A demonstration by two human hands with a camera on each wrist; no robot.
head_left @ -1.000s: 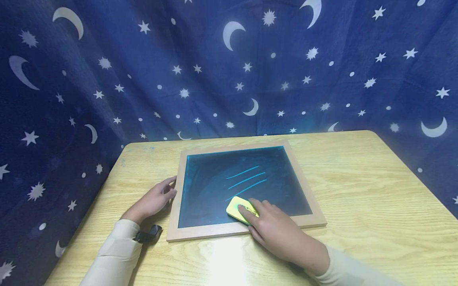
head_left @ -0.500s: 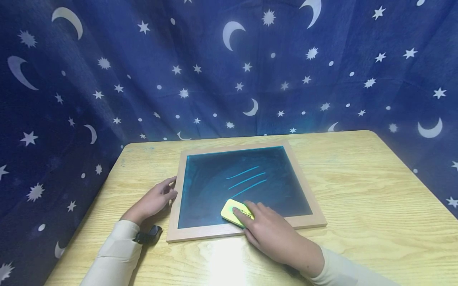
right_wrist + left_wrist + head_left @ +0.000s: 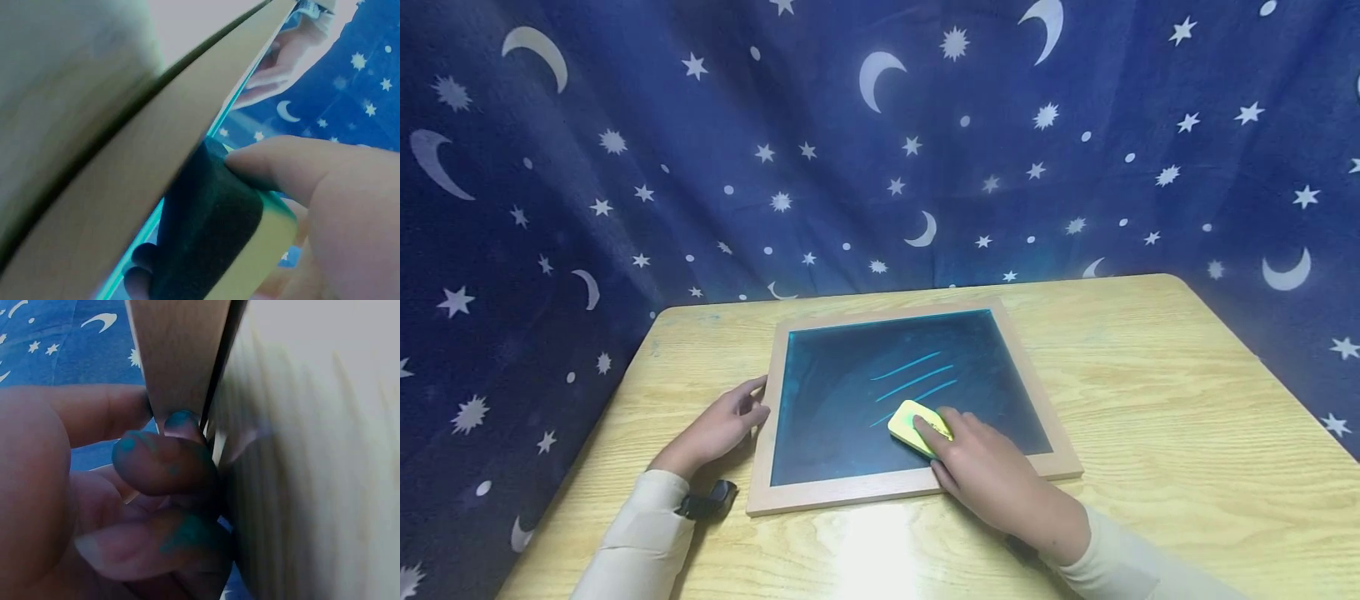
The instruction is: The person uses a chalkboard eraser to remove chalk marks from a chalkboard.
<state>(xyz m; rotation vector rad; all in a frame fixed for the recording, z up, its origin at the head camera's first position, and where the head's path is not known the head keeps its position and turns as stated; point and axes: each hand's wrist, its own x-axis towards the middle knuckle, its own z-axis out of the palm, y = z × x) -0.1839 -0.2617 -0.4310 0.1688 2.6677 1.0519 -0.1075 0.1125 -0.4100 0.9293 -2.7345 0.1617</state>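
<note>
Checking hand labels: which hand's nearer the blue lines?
Right. The right hand holds the yellow eraser at the lowest of the blue lines; the left hand is farther off, at the wooden frame's left side.

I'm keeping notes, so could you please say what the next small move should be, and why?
Probably slide the eraser up across the lines: three show on the board, the right hand grips the eraser at the lowest one, and the left hand touches the frame.
</note>
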